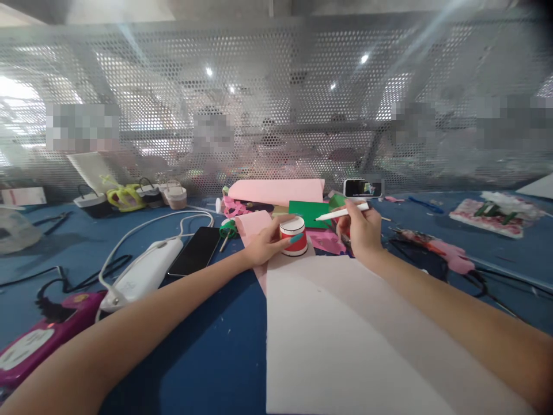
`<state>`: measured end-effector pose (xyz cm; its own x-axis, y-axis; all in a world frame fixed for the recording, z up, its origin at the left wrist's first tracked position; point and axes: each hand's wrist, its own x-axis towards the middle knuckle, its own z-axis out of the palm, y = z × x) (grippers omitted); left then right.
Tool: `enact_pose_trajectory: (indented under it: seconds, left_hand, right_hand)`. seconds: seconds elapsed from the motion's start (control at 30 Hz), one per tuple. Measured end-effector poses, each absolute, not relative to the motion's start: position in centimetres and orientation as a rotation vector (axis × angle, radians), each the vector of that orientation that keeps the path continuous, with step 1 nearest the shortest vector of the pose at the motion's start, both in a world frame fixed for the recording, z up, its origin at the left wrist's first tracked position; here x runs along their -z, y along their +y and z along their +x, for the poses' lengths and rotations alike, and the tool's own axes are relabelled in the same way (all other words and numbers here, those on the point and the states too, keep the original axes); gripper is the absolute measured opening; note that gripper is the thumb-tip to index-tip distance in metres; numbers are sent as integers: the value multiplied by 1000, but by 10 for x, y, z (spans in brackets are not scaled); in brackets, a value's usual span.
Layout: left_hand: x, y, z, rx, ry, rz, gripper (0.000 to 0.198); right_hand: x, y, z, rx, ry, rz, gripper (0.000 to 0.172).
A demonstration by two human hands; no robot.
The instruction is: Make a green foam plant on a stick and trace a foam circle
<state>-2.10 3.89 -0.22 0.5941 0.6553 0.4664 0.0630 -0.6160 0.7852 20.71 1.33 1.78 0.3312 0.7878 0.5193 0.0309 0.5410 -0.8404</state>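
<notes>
My left hand is wrapped round a small cup, red below with a white band and thin black lines near the rim. The cup stands at the far edge of a large white sheet. To its right, my right hand grips a white marker pen, its tip pointing left toward the cup but apart from it. Behind the cup lies a green paper piece. Pink paper lies under and beside my left hand.
On the left are a black phone, a white power bank with a cable and a magenta device. A pink glue gun lies right. A perforated metal screen rises behind, with a propped phone before it.
</notes>
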Motion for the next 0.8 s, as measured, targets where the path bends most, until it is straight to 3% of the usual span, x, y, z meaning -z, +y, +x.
enact_pose_trajectory:
  seconds: [0.3,0.53,0.8]
  left_hand:
    - [6,41,-20,-969,575,1972,61]
    - [5,42,-20,-970,569,1973,58]
    - [2,40,-19,-985,589,1984,61]
  right_hand:
    - [-11,59,212,-724,-919,-958,37]
    - [-11,73,190,-741,-902,-945,28]
    - [-12,55,172,-681,-985,-967,40]
